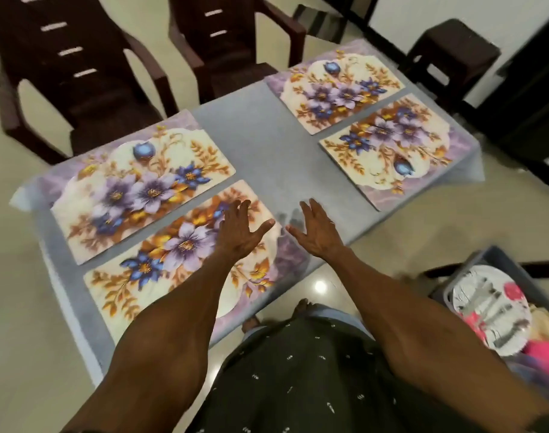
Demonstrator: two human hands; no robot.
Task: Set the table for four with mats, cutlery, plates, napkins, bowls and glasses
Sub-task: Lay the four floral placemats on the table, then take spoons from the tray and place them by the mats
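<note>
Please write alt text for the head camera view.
Four floral placemats lie on a grey-clothed table; the empty left hand is over the nearest, the right hand beside it. A basket holding plates and cutlery sits at right.

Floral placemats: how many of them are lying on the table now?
4. One at the near left under the left hand, one at the far left, one at the far right, one at the near right. None seems hidden.
</note>
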